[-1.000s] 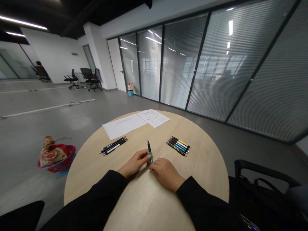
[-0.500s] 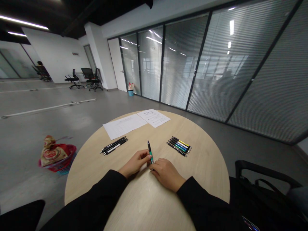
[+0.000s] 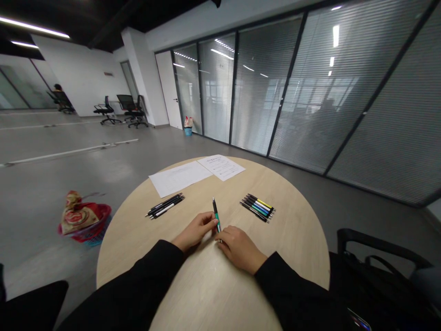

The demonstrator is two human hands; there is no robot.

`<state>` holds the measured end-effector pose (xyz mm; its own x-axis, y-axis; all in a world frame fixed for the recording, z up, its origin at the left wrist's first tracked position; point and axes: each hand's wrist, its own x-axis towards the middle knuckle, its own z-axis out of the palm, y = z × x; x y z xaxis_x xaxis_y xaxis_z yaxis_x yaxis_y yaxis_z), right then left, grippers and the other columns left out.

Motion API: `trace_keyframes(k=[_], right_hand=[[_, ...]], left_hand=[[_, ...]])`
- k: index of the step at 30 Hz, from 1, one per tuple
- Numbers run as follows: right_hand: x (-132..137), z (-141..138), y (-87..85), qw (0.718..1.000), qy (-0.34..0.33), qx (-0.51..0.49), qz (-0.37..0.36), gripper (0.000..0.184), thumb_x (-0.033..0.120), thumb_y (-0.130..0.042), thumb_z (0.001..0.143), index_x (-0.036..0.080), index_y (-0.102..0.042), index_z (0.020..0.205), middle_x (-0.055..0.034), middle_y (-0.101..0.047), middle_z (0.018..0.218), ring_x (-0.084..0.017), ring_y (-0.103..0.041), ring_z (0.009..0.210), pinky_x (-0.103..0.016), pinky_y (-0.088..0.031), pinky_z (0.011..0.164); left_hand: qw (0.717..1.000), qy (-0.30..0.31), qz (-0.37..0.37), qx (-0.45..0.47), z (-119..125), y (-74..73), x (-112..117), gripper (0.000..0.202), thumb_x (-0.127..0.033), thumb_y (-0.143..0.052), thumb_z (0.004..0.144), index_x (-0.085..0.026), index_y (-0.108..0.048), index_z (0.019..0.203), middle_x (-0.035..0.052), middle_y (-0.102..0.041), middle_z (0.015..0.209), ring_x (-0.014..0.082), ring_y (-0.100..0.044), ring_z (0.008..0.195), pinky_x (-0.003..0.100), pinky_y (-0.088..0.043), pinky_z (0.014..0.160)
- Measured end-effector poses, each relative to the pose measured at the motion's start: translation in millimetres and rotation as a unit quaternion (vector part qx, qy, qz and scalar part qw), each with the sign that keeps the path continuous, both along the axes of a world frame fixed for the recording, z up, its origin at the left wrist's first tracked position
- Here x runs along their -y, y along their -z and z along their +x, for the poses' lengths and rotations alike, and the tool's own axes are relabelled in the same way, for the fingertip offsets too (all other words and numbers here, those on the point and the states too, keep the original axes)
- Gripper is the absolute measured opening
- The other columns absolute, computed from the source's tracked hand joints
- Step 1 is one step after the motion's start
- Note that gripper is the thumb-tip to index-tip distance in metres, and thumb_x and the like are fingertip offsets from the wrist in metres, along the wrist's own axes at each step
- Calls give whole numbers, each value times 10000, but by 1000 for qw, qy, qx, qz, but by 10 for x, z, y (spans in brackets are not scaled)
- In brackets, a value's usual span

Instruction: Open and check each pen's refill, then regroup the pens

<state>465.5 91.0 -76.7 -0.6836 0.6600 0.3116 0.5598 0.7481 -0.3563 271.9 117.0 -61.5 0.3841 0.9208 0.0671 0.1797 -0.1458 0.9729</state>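
Between my two hands stands a black and green pen [image 3: 215, 210], tilted slightly, its black end pointing away from me. My left hand [image 3: 198, 230] pinches it around the green middle part. The fingers of my right hand [image 3: 238, 246] are closed at the pen's near end, partly hiding it. To the right lies a row of several pens [image 3: 257, 208] with yellow, white, blue, green and black barrels, side by side. A bunch of several black pens [image 3: 165, 206], one with a white part, lies to the left.
Two printed paper sheets [image 3: 181, 178] lie at the far side of the round wooden table [image 3: 292, 239]. A red basket with a paper bag [image 3: 80, 216] stands on the floor at left. A black chair [image 3: 379, 246] is at my right, with glass partitions beyond.
The view has shifted slightly. Both hands keep their hold on the pen, with hardly any movement; the pens on either side lie as before.
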Motion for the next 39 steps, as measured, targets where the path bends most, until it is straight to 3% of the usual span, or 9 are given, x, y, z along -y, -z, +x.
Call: trace_keyframes(k=[6,11,14,19,24,26,31,39], right_hand=[[78,-29,-124,996,65,53,-9,167,208,-553,945,205,-607,1103,-59,-690,971,-209,-623,952,-303,-432,855],[71,-27,-128,982,152,107,-4,229,223,-493,976,177,-512,1199,-88,-697,916,-244,-659,860,-303,-455,746],[23,60,-110,976,181,119,-4,366,191,-482,978,152,-406,1334,-96,-699,929,-244,-669,827,-296,-453,700],[-110,397,-70,963,230,139,-7,102,201,-478,990,166,-532,1069,-92,-686,910,-231,-661,847,-283,-436,690],[-237,764,38,945,296,134,26,154,282,-476,1000,177,-585,975,-92,-670,901,-228,-638,841,-300,-438,716],[-277,854,83,949,288,118,49,150,277,-503,986,178,-609,951,-95,-662,953,-225,-620,921,-304,-443,789],[-326,945,142,947,298,88,80,138,271,-552,949,175,-649,924,-96,-638,1014,-223,-590,979,-304,-449,847],[-319,987,167,943,319,70,58,123,260,-575,920,172,-661,908,-97,-651,988,-222,-587,965,-309,-447,843]], left_hand=[[1000,-15,-7,12,-11,99,-43,423,-543,-670,824,-146,-571,718,0,-603,650,131,-532,632,258,-412,651],[1000,3,-26,4,-4,115,-39,414,-539,-691,807,-135,-609,765,21,-636,702,145,-567,669,281,-450,688],[1000,15,-23,0,1,92,-26,397,-528,-680,821,-136,-619,799,20,-632,726,143,-564,685,283,-454,700],[1000,18,-20,-13,6,52,-5,373,-513,-634,863,-147,-603,795,2,-600,703,131,-542,673,266,-431,684],[999,13,-26,-18,13,42,3,378,-521,-627,862,-151,-594,792,6,-607,712,134,-540,681,268,-421,692],[999,13,-28,-21,12,40,3,378,-523,-629,859,-151,-598,802,11,-614,726,137,-544,693,270,-421,697],[999,7,-27,-30,8,19,10,388,-537,-618,859,-153,-597,811,14,-614,737,140,-546,697,275,-426,703],[999,18,-25,-35,-3,25,7,410,-567,-613,849,-158,-595,821,16,-605,739,150,-543,710,286,-433,712]])
